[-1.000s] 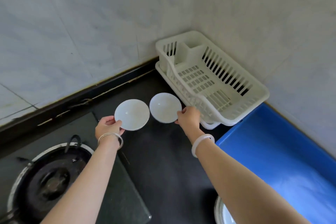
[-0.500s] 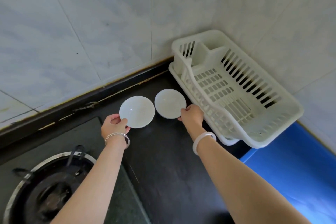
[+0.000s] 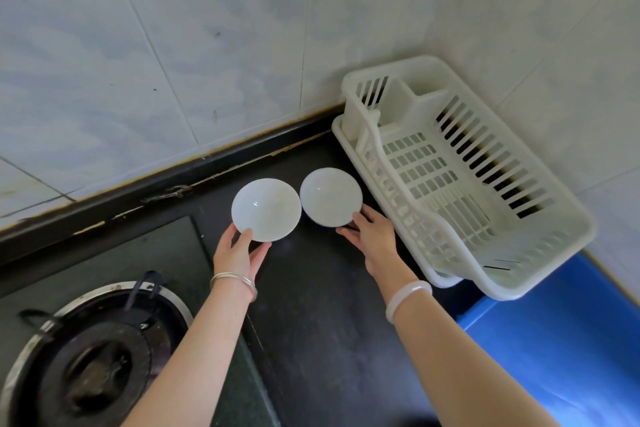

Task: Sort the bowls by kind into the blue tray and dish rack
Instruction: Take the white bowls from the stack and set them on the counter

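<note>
A black bench (image 3: pixel 322 322) meets a tiled wall (image 3: pixel 173 45) at 12 o'clock. The blue tray (image 3: pixel 571 340) fills the corner at 4 o'clock, and the white dish rack (image 3: pixel 415 163) stands at 2 o'clock, its near end overhanging the tray's edge and its slatted floor showing. A gas burner (image 3: pixel 93 357) sits at 8 o'clock. Bare bench lies open between the forearms.

At centre are two white bowls, rims almost touching. The left bowl (image 3: pixel 266 209) is pinched at its 7 o'clock rim by the left hand (image 3: pixel 239 253), thumb on top. The right bowl (image 3: pixel 330 197), just beside the rack, is pinched at its 5 o'clock rim by the right hand (image 3: pixel 372 236). Whether either bowl rests on the bench cannot be told.
</note>
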Demonstrator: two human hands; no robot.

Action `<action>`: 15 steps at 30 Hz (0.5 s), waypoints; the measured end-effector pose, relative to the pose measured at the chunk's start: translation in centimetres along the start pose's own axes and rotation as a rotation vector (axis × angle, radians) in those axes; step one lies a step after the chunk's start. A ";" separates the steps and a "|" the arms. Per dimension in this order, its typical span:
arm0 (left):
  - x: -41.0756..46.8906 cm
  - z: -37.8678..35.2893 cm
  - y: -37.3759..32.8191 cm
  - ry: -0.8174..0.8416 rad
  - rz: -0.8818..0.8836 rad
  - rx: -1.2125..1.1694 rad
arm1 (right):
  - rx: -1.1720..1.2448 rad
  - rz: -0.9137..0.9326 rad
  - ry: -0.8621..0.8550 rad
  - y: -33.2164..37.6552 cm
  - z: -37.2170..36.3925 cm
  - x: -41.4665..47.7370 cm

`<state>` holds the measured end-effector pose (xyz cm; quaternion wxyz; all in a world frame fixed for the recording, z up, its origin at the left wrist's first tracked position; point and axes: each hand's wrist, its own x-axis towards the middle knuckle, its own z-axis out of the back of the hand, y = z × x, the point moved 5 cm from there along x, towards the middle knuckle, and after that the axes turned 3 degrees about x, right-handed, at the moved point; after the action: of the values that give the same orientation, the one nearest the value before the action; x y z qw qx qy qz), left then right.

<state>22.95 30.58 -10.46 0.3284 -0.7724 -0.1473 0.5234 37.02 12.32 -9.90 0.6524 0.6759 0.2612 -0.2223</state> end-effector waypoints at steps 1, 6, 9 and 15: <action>0.1 -0.2 -0.1 -0.005 -0.001 -0.005 | -0.004 0.008 0.003 0.2 -0.3 0.1; 0.9 -0.9 -0.9 -0.035 -0.002 -0.034 | -0.014 0.041 0.042 1.6 -2.1 1.3; 1.8 -1.4 -1.7 -0.054 -0.012 -0.044 | -0.018 0.054 0.059 2.4 -3.6 2.3; 3.5 -2.3 -3.1 -0.076 -0.026 -0.093 | 0.006 0.060 0.088 3.5 -6.2 4.1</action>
<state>26.84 34.00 -10.35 0.2930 -0.7645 -0.1936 0.5406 42.18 18.76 -9.53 0.6446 0.6945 0.2687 -0.1734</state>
